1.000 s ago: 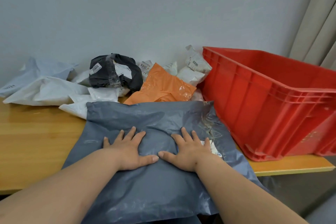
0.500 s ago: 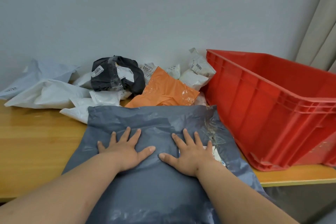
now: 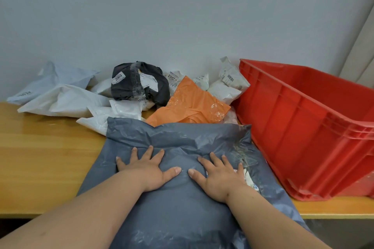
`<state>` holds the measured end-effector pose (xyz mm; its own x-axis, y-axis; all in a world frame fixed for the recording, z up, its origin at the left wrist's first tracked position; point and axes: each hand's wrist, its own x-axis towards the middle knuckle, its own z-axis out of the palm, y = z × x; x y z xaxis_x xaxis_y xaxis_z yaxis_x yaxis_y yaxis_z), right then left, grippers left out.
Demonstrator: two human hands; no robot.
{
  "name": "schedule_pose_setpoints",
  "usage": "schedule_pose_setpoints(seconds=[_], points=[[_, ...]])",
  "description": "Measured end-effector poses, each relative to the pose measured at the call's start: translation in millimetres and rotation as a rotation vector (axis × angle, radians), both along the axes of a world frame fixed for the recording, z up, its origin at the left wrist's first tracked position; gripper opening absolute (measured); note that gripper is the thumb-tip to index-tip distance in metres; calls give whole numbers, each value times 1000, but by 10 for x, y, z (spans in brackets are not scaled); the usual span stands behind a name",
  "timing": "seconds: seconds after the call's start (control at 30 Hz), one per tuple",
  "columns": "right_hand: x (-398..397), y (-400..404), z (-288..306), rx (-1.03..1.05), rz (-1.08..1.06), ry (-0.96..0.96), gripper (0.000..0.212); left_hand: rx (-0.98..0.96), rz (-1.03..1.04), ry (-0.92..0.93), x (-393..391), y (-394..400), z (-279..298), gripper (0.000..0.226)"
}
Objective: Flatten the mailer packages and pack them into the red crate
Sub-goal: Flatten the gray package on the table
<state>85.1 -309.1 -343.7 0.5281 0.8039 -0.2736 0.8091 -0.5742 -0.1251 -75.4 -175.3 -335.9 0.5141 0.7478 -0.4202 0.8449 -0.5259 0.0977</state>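
The wooden table (image 3: 40,157) carries all items. The red crate (image 3: 303,137) stands at its right end, open side up; no contents are visible from this angle. The grey mailer (image 3: 172,218) lies at the front edge, just beside the crate, with its near end overhanging the table. It is a thin, wrinkled plastic film, judged light, soft and slippery, and it bulges slightly where air or soft contents remain.

The left hand (image 3: 145,170) and right hand (image 3: 220,174) rest flat on the grey mailer, fingers spread and straight, thumbs nearly touching, gripping nothing.

For transfer, take hold at two opposite edges; a single-corner pinch will likely let it sag and fold.

Behind it, an orange mailer (image 3: 192,105), a black mailer (image 3: 139,85) and several white mailers (image 3: 66,101) await flattening.
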Motion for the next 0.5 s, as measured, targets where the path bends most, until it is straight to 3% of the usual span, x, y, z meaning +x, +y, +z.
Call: schedule_pose_setpoints(seconds=[0.2,0.37,0.5], points=[[54,119,201,-101,22,-24,83,-13,-25,44,37,105,165,104],[173,330,356,175,25,-178,78,379,-119,-209,190,241,313,89],[324,368,225,3,7,-86,97,293,-132,-102,245,390,154,93]])
